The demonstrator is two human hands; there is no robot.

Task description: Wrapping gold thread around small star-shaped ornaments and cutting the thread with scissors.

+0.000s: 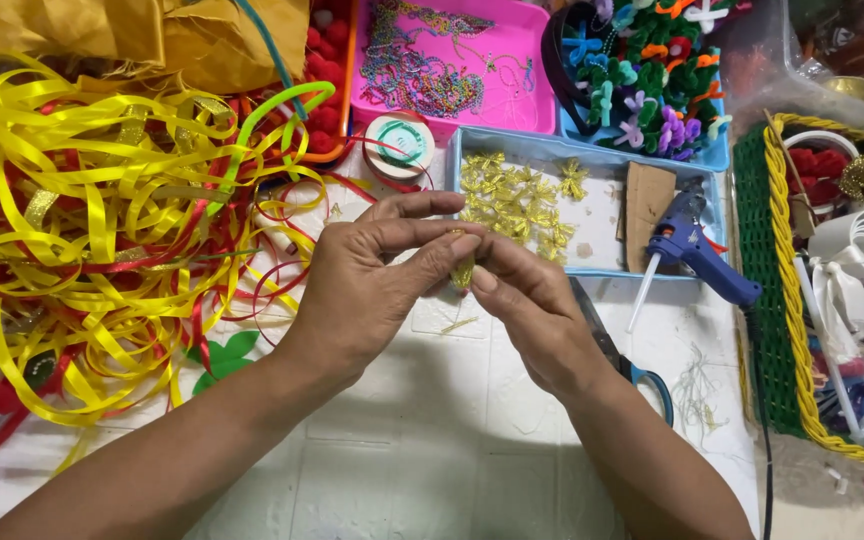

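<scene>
My left hand (372, 285) and my right hand (532, 300) meet at the middle of the table, fingertips pinched together on a small gold ribbon bow (463, 271). Most of the bow is hidden between the fingers. Just behind my hands a pale blue tray (592, 235) holds several finished gold bows (512, 195). A blue glue gun (690, 248) lies at that tray's right end, nozzle pointing down-left.
A big tangle of yellow and red ribbon (102, 230) fills the left side. Scissors (617, 355) lie under my right wrist. A pink tray of bead chains (452, 60), a blue tray of pipe-cleaner flowers (652, 70) and a green-yellow woven basket (782, 300) stand around.
</scene>
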